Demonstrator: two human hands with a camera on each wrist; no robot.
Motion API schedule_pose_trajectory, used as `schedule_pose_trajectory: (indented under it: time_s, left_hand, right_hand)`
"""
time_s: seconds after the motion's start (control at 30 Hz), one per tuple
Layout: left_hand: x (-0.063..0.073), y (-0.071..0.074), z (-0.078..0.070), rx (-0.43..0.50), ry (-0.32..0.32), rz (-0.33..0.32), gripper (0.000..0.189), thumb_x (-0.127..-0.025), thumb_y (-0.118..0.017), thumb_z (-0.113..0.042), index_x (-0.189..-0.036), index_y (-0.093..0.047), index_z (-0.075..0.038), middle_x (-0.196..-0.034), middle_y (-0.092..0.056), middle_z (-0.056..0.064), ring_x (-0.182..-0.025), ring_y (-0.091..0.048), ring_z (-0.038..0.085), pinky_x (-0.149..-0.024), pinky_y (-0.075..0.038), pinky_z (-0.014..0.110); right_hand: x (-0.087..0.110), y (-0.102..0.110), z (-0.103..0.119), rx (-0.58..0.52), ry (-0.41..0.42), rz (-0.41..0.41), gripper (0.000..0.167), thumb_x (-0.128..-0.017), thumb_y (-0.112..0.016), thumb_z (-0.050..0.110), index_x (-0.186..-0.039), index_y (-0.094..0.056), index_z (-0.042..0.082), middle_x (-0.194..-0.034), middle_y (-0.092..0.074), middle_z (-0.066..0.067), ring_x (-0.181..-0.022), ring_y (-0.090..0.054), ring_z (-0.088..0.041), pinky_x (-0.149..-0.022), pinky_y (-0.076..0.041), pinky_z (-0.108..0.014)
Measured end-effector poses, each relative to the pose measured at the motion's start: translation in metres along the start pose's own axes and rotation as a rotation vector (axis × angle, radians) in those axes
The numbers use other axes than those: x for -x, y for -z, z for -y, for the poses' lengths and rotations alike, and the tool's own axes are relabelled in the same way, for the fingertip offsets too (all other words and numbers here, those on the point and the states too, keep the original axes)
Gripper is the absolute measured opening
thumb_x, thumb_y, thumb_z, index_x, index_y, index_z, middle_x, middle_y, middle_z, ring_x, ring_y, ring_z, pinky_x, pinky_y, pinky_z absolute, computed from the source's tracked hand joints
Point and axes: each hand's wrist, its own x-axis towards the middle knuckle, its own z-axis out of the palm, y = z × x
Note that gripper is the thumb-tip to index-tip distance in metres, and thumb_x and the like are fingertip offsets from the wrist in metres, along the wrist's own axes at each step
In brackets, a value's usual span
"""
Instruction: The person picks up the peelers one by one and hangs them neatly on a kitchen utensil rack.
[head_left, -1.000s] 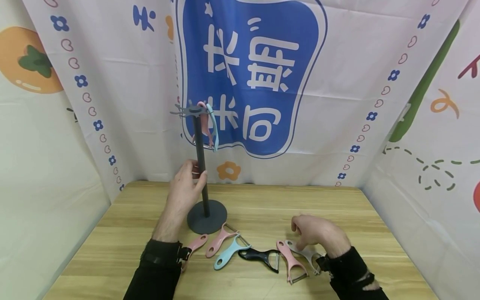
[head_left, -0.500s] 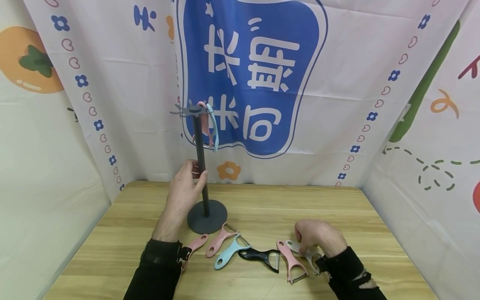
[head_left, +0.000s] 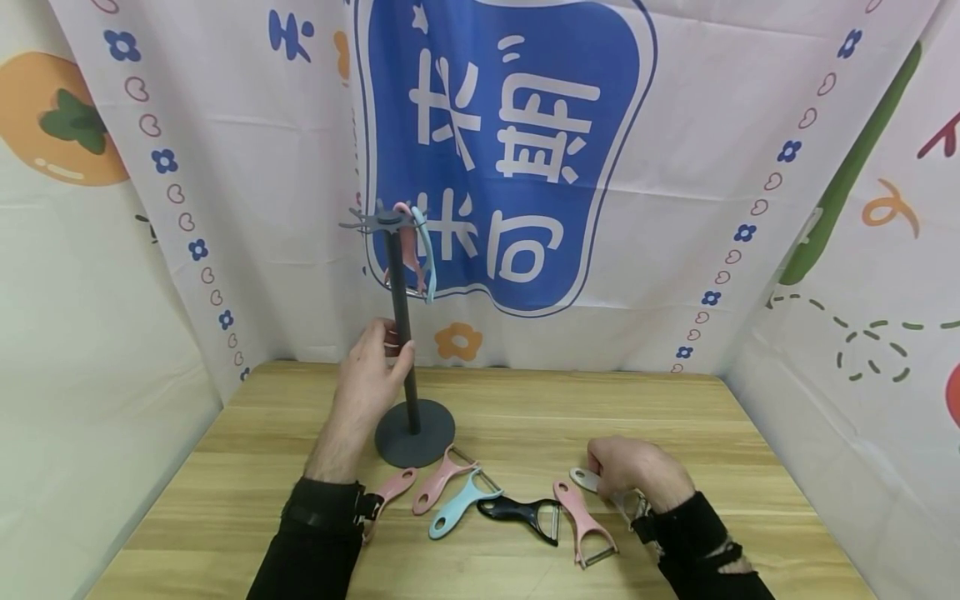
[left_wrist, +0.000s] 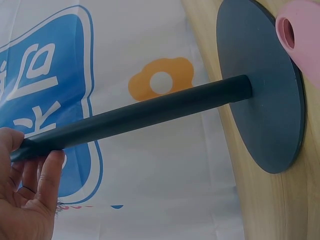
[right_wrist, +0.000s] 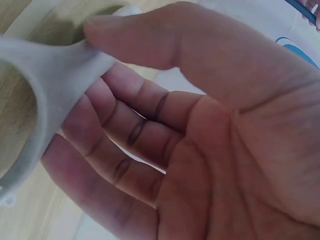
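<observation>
My left hand holds the upright dark grey pole of a hook stand, thumb on one side and fingers behind; the left wrist view shows the same grip on the pole. A pink peeler and a light blue peeler hang from the stand's hooks. At the right, my right hand pinches a pale grey peeler between thumb and fingers. In the right wrist view, the grey peeler's forked neck shows; my hand hides part of its handle.
On the wooden table lie a pink peeler partly behind my left wrist, another pink one, a light blue one, a black one and a pink one beside my right hand. The stand's round base is close behind them.
My right hand has come down onto the grey peeler and gripped it. The peeler's handle end has shifted slightly away from me. The left hand and stand have stayed put.
</observation>
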Motion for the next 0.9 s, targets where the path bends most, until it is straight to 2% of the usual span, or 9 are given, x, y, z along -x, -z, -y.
schedule_pose_trajectory:
  time_s: [0.2, 0.43, 0.77, 0.9]
  left_hand:
    - [0.0, 0.0, 0.0, 0.006, 0.001, 0.004, 0.044, -0.122, -0.063, -0.03, -0.156, -0.056, -0.003, -0.149, -0.071, 0.025, -0.139, -0.075, 0.044, -0.113, -0.07, 0.062]
    - [0.0, 0.0, 0.0, 0.013, 0.004, 0.007, 0.044, -0.122, -0.064, -0.03, -0.156, -0.056, -0.003, -0.149, -0.07, 0.024, -0.14, -0.075, 0.044, -0.114, -0.07, 0.062]
    - [0.0, 0.0, 0.001, 0.014, -0.002, 0.002, 0.043, -0.121, -0.065, -0.027, -0.155, -0.056, -0.003, -0.148, -0.07, 0.025, -0.139, -0.075, 0.044, -0.113, -0.07, 0.062]
    - [0.0, 0.0, 0.001, 0.01, -0.01, -0.001, 0.043, -0.121, -0.065, -0.027, -0.155, -0.056, -0.002, -0.148, -0.071, 0.025, -0.138, -0.075, 0.044, -0.112, -0.07, 0.063]
  right_hand:
    - [-0.002, 0.001, -0.003, -0.018, 0.045, -0.018, 0.028, -0.089, -0.082, -0.011, -0.104, -0.066, 0.007, -0.097, -0.066, -0.006, -0.087, -0.062, -0.022, -0.073, -0.055, -0.032]
    - [-0.003, 0.007, -0.003, -0.033, 0.087, -0.071, 0.027, -0.091, -0.083, -0.008, -0.105, -0.067, 0.008, -0.094, -0.064, -0.005, -0.084, -0.059, -0.02, -0.071, -0.05, -0.03]
    - [-0.004, 0.013, -0.002, -0.007, 0.187, -0.196, 0.024, -0.096, -0.087, 0.0, -0.111, -0.071, 0.009, -0.099, -0.068, -0.001, -0.087, -0.062, -0.016, -0.077, -0.057, -0.033]
    - [-0.006, 0.015, -0.002, 0.018, 0.248, -0.268, 0.025, -0.098, -0.091, 0.007, -0.114, -0.073, 0.009, -0.098, -0.067, 0.0, -0.085, -0.06, -0.013, -0.073, -0.055, -0.03]
